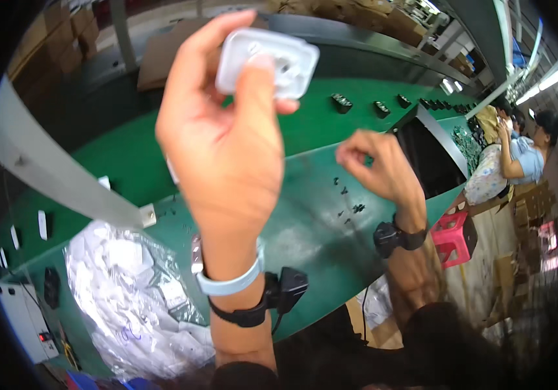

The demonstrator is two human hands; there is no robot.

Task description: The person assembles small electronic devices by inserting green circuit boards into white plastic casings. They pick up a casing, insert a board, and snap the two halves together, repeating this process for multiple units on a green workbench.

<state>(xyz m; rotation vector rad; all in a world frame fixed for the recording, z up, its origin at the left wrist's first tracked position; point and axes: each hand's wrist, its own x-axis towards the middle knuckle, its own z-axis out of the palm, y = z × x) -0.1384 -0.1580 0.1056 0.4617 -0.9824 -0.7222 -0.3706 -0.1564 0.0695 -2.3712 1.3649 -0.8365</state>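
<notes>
My left hand (230, 143) is raised high over the bench and grips a white plastic housing (298, 62). The thumb presses into its hollow side, where small dark spots show. Lower and to the right, my right hand (383, 166) hovers above the green bench top (285, 227) with thumb and fingers pinched together; whatever the fingertips may hold is too small to make out. Several small black parts (358, 208) lie scattered on the bench beneath and left of that hand.
A clear plastic bag (129, 292) of white housings lies at the left. Beyond the bench runs a green conveyor belt (227, 123) bearing black units (341, 103) and white pieces (43, 225). A dark tray (428, 153), pink stool (454, 237) and seated person (529, 153) are right.
</notes>
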